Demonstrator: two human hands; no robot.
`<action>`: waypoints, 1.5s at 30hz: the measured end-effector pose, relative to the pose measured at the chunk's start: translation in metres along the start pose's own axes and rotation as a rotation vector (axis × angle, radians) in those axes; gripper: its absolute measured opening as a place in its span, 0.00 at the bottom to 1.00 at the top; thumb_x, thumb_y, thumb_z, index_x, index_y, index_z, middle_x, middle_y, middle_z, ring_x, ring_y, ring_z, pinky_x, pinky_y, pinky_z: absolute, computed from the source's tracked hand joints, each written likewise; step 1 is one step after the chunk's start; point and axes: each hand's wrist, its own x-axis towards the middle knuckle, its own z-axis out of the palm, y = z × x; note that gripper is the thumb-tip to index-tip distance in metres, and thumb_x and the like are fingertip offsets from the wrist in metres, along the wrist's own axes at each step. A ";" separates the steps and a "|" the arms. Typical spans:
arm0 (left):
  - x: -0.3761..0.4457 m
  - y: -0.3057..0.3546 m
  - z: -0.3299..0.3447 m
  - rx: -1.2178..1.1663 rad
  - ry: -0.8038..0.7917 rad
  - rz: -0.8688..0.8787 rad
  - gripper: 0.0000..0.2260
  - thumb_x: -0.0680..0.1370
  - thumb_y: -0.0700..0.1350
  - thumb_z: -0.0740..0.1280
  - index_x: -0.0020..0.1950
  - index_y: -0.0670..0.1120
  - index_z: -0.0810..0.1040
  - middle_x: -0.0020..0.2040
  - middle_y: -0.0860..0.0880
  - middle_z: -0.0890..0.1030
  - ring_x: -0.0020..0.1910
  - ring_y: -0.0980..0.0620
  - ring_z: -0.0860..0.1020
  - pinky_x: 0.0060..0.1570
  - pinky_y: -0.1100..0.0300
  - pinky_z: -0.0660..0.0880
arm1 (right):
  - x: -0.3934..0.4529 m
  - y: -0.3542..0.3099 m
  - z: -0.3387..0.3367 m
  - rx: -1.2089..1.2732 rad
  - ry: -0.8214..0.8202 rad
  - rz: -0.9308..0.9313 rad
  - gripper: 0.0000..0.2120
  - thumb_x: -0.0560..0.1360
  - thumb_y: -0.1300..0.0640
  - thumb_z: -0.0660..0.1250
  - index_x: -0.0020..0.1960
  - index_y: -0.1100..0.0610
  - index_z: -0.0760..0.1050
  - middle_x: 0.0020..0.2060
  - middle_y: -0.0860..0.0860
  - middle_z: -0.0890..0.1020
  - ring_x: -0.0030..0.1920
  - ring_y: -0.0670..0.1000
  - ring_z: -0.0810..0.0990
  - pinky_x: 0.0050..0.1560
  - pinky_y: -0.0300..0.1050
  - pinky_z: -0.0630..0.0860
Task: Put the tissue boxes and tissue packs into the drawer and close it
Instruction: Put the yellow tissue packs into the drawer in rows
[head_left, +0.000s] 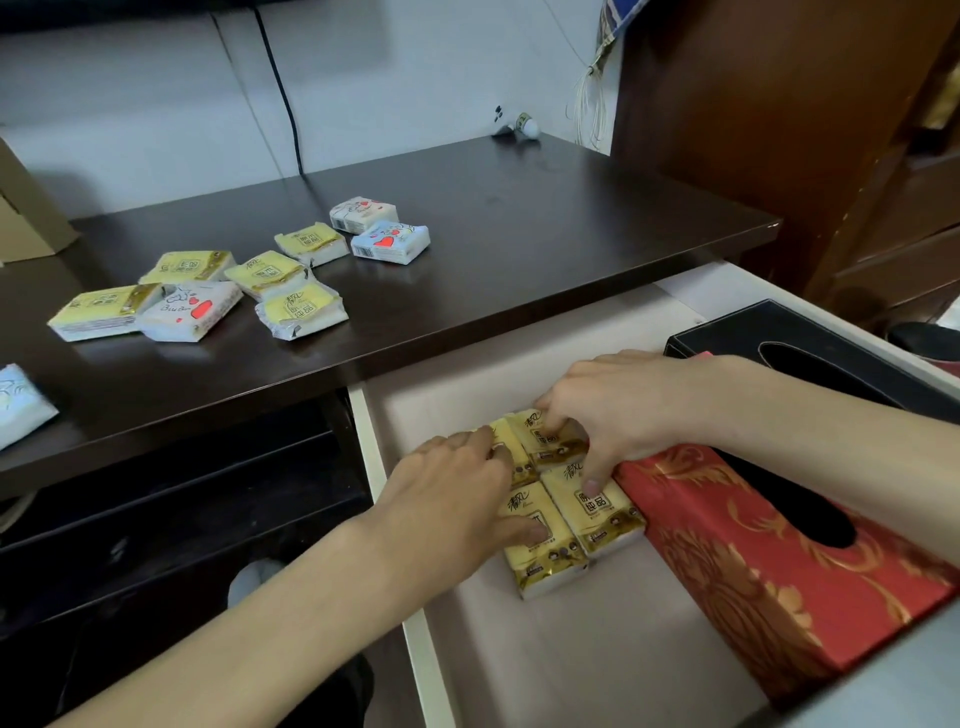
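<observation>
Nine tissue packs lie on the dark wooden desktop (519, 228) in front of you: one pale blue pack (21, 402) at the far left edge, then a loose cluster of yellow packs (283, 273) mixed with white heart-print packs (189, 310), ending at a blue heart-print pack (390, 241). A black cable (280, 88) runs down the white wall (130, 104) behind the desk.

To the right, the white drawer (384, 478) stands pulled out below the desktop. Four yellow packs (597, 506) sit in it in a two-by-two block, touching one another. Just beside them on the right lies the red-and-gold tissue box (753, 582); the black tissue box (810, 338) lies behind it.

Your left hand (447, 499) rests flat on the two left packs, fingers extended, gripping nothing. Your right hand (618, 405) presses down on the two right packs with curled fingertips, one finger (592, 480) reaching the near right pack; no pack is lifted.
</observation>
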 end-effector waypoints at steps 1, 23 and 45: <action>0.001 -0.001 0.000 -0.017 0.006 0.001 0.28 0.73 0.70 0.60 0.59 0.49 0.74 0.55 0.52 0.74 0.54 0.50 0.74 0.44 0.58 0.62 | -0.001 -0.001 0.000 0.006 0.006 -0.008 0.35 0.64 0.34 0.78 0.67 0.47 0.77 0.73 0.49 0.75 0.68 0.57 0.76 0.51 0.49 0.70; -0.048 -0.161 -0.064 -0.386 0.652 -0.558 0.10 0.76 0.55 0.63 0.44 0.57 0.83 0.36 0.59 0.82 0.38 0.57 0.79 0.36 0.55 0.76 | 0.069 -0.057 -0.106 0.990 0.714 -0.155 0.08 0.77 0.59 0.72 0.44 0.47 0.87 0.40 0.41 0.88 0.44 0.39 0.86 0.50 0.35 0.79; -0.027 -0.333 -0.071 -0.227 0.054 -0.974 0.37 0.68 0.73 0.64 0.65 0.46 0.69 0.62 0.43 0.77 0.59 0.40 0.76 0.58 0.44 0.72 | 0.213 -0.134 -0.182 0.408 0.543 0.171 0.11 0.73 0.49 0.72 0.52 0.52 0.84 0.51 0.50 0.86 0.52 0.54 0.82 0.48 0.48 0.79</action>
